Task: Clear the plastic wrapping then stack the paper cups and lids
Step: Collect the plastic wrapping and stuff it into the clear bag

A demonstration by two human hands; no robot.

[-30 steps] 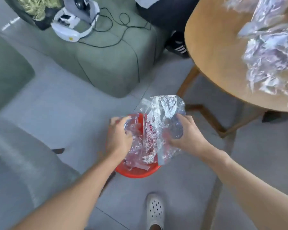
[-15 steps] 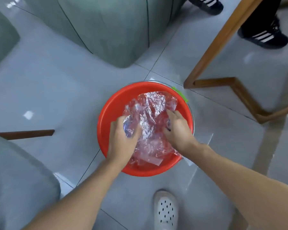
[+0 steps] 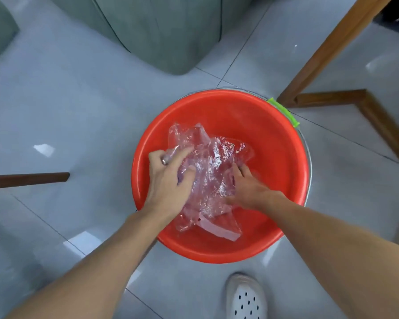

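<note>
Crumpled clear plastic wrapping (image 3: pixel 211 164) lies inside a red plastic basin (image 3: pixel 274 139) on the tiled floor. My left hand (image 3: pixel 171 180) presses on the wrapping's left side, its fingers curled into the plastic. At the wrapping's right side, my right hand (image 3: pixel 247 187) lies flat on the plastic with the fingers spread. A loose flap of the wrapping (image 3: pixel 219 229) spreads toward the basin's near wall. No paper cups or lids are in view.
A grey-green sofa (image 3: pixel 161 28) stands beyond the basin. Wooden table legs (image 3: pixel 346 100) rise at the right, close to the basin's green handle grip (image 3: pixel 283 111). A dark wooden leg (image 3: pixel 28 179) lies at the left. My white perforated shoe (image 3: pixel 245 295) is near the basin.
Both hands carried the wrapping down from above the basin and pushed it deep inside. The view tilted down, so the tabletop and its wrappings are out of sight.
</note>
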